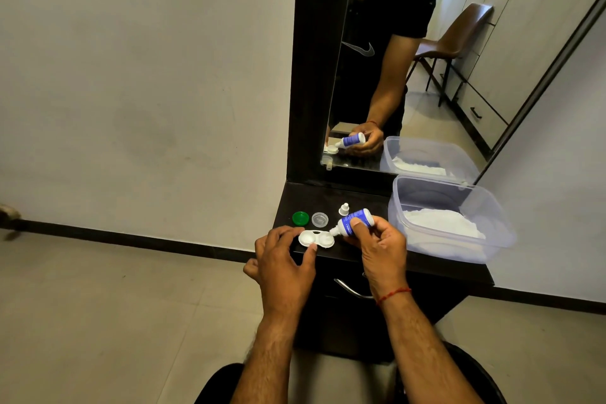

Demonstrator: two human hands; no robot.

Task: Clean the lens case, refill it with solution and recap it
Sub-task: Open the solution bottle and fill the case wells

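Forearms: bare, rising from the bottom edge toward the left hand and right hand just below frame centre; a red thread circles the right wrist.
Left hand: fingers curled, thumb tip and fingertips pinching the left end of the white plastic twin-well lens case and steadying it.
Right hand: wrapped round the small white squeeze bottle with a blue label, thumb pressed on the label.
Lens case: flat near the front edge of the dark dresser top, at frame centre, with both wells uncapped; whether either holds liquid cannot be told.
Bottle: tilted, nozzle pointing down and left over the right-hand well, close to its rim. By my reading the refilling step is in hand. The next move likely calls for a gentle squeeze, then carrying the nozzle across to the other well, which the left hand partly crowds. Overfilling or nudging the light case looks like the risk.
Caps: round green screw cap and round translucent screw cap side by side just beyond the case, with the small white bottle cap upright to their right; all are off, so recapping is not yet done.
Tub: clear rectangular plastic tub right of centre, holding crumpled white tissue.
Mirror: dark-framed mirror at upper centre, reflecting the bottle and the hand round it.
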